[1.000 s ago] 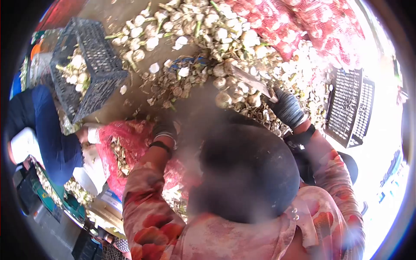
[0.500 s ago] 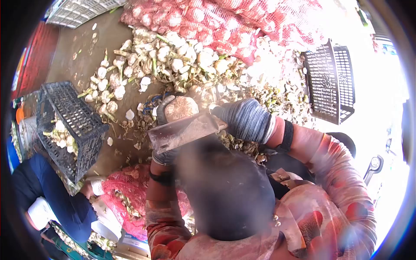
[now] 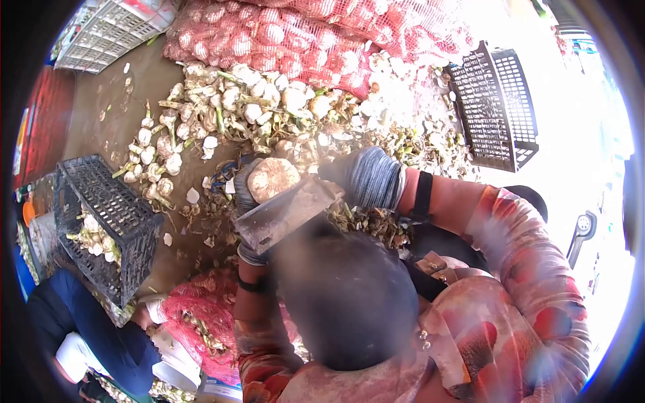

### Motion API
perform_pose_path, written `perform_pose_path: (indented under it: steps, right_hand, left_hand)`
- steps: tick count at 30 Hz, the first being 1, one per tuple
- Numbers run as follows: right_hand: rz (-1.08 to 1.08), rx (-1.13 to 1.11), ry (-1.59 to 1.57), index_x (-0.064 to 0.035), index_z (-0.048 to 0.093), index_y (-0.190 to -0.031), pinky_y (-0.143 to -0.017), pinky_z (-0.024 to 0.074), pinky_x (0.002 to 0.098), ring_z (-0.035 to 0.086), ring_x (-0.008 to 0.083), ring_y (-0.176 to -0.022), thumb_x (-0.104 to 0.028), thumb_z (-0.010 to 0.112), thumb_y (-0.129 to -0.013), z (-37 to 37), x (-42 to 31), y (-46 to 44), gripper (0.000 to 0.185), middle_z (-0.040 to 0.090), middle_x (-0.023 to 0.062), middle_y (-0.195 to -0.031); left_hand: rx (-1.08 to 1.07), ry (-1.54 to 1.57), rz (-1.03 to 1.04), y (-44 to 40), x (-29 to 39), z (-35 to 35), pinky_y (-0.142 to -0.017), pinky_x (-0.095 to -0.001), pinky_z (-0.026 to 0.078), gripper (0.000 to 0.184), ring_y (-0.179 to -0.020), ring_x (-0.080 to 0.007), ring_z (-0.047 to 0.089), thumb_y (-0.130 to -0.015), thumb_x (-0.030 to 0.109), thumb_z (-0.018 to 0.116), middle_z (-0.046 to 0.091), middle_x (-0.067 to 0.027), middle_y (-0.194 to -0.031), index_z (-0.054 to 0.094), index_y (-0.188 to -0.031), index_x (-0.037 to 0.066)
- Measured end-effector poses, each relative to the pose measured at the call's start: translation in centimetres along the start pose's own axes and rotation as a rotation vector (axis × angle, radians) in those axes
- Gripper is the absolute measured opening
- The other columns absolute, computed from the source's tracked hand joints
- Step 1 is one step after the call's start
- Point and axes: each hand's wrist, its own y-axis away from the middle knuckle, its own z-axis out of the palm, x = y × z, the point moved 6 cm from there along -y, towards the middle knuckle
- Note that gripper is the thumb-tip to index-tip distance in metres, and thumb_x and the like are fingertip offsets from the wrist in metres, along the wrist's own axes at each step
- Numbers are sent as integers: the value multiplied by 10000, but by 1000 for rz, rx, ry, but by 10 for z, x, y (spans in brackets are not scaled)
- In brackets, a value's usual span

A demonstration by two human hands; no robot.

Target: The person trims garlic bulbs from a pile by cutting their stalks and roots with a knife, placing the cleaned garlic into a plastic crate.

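Note:
My left hand (image 3: pixel 245 185), in a grey knitted glove, is closed around a large pale garlic bulb (image 3: pixel 272 178), its round face turned up. My right hand (image 3: pixel 353 176), in a similar grey-blue glove, grips a cleaver (image 3: pixel 285 213) by its handle end. The wide, dirt-smeared blade slants across just below the bulb, overlapping its lower edge; whether it cuts in cannot be told. Part of my left hand and wrist is behind the blade. A heap of garlic bulbs with stems (image 3: pixel 252 101) lies just beyond both hands.
Red mesh sacks of garlic (image 3: pixel 269 40) lie at the back. Black plastic crates stand at left (image 3: pixel 111 221) and right (image 3: pixel 494 111). Dry trimmings (image 3: pixel 430 144) cover the ground right of the heap. Another person's dark sleeve (image 3: pixel 87 322) is at lower left, beside a red net bag (image 3: pixel 201 322).
The whole view has shifted and turned slightly. The cleaver blade lies at a steeper slant and overlaps the bulb's lower right edge. Both hands keep their hold.

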Motion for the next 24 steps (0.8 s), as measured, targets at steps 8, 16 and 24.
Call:
perform_pose_path:
  steps: [8,16,24]
  right_hand:
    - [505,-36,35,-75,620,-1077,-596,531,392,656,275,-685,-142,540,-873,14,83,-12,229,635,104,-729]
    - [240,271,-1001,-17,662,-994,-750,493,334,598,181,-783,-636,668,-786,4,19,-3,653,667,74,-836]
    - [40,273,-707,-61,631,-1024,-703,488,371,601,240,-730,-503,753,-768,8,-1,-22,525,652,139,-818]
  left_hand:
    - [129,15,24,-2,44,7,-1007,-379,431,799,-1119,-256,527,-687,67,751,470,-136,-1241,316,-1356,16]
    - [17,-198,234,-29,58,16,-972,-356,473,869,-1129,-249,530,-697,89,767,463,-154,-1264,257,-1398,20]
    - [-63,1271,-647,-17,-7,26,-965,-419,482,674,-1106,-266,568,-908,413,627,510,-111,-1304,360,-1405,44]
